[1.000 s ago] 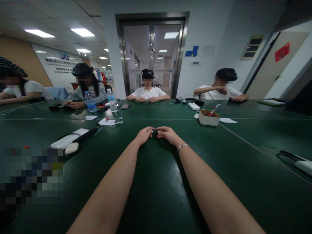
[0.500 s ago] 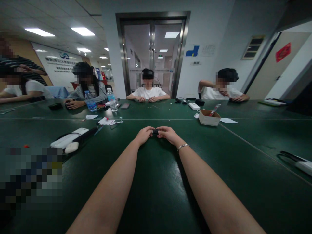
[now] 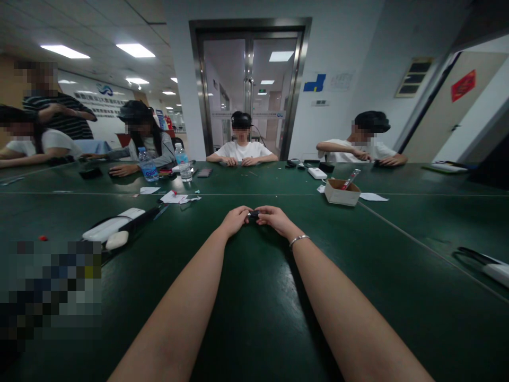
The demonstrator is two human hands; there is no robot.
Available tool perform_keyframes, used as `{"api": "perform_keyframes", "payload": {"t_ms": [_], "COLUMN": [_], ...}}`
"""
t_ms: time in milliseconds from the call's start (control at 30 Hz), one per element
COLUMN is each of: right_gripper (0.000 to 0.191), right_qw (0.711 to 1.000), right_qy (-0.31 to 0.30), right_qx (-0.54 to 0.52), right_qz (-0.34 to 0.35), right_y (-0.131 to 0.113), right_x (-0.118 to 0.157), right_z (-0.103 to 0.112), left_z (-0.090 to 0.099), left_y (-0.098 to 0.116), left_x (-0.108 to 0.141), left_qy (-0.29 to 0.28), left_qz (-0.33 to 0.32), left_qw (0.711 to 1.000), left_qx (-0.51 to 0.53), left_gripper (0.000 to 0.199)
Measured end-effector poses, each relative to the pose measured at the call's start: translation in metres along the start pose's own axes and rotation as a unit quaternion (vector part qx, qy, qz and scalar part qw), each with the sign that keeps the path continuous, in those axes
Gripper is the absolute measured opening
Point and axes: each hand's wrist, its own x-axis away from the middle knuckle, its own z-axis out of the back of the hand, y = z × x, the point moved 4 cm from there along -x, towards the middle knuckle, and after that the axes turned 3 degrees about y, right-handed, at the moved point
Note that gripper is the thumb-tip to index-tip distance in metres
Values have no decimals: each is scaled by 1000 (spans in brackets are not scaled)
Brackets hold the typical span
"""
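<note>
Both my arms reach forward over a green table [image 3: 254, 297]. Between my fingertips is a small black object [image 3: 253, 215] with a pale end on its left side; its kind is too small to make out. My left hand [image 3: 235, 220] pinches its left end with closed fingers. On the other end, my right hand [image 3: 275, 217] has its fingers closed too, and a silver bracelet [image 3: 299, 240] circles that wrist. The fingers hide part of the object, which is held at or just above the tabletop.
To the left lie a white device [image 3: 115, 225] with a dark strap and a white rounded piece [image 3: 117, 240]. Paper scraps [image 3: 175, 197] and water bottles [image 3: 183, 163] are farther back. A cardboard box [image 3: 342, 193] stands to the right. Several people sit around the table.
My hands and the black object stay nearly still. At the far left, a standing person in stripes has shifted right. The seated person at the right has lowered a hand toward the table.
</note>
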Motion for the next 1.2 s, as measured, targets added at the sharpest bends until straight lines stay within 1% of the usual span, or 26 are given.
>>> {"api": "perform_keyframes", "payload": {"t_ms": [167, 333, 433, 533, 633, 700, 767, 833, 933, 1000, 1033, 1067, 1133, 1167, 1200], "right_gripper": [24, 26, 26, 24, 25, 25, 22, 18, 21, 24, 25, 26, 27, 28, 28], "right_qw": [1000, 1000, 995, 978, 963, 965, 974, 983, 991, 994, 995, 995, 995, 995, 994], "right_qy": [-2, -4, -7, 8, 5, -4, -5, -2, 1, 2, 3, 5, 14, 21, 29], "right_qx": [4, 25, 96, 205, 265, 252, 210, 166, 120, 103, 98, 95, 94, 99, 107], "right_qz": [0, 12, 32, 44, 52, 70, 85, 81, 56, 40, 33, 27, 14, 8, -1], "right_y": [-1, -2, -4, -6, -10, -13, -15, -13, -9, -9, -9, -11, -16, -20, -24], "right_x": [1, 2, 3, 5, 7, 8, 10, 10, 11, 13, 16, 19, 30, 39, 49], "right_z": [-1, -4, -7, -11, -19, -27, -35, -40, -40, -31, -24, -15, 10, 25, 41], "left_z": [1, 0, 1, 2, 0, -2, -4, -5, -3, 1, 5, 10, 23, 29, 35], "left_y": [2, -4, -5, -3, -1, 0, 0, -1, 4, 20, 34, 51, 93, 112, 126], "left_x": [2, -2, -3, -3, -3, -2, -2, -1, -1, 2, 6, 12, 37, 57, 81], "left_qy": [2, 18, 34, 50, 40, 28, 22, 20, 11, -8, -16, -18, 3, 5, -7], "left_qz": [-7, -26, -35, -28, -16, -17, -24, -22, 21, 46, 40, 15, -82, -133, -172], "left_qw": [1000, 999, 998, 995, 992, 992, 991, 994, 999, 998, 995, 991, 977, 970, 964], "left_qx": [0, 13, 40, 84, 116, 126, 127, 110, 40, -42, -88, -135, -198, -205, -202], "left_gripper": [36, 35, 35, 36, 39, 42, 44, 47, 62, 70, 70, 66, 52, 43, 38]}}
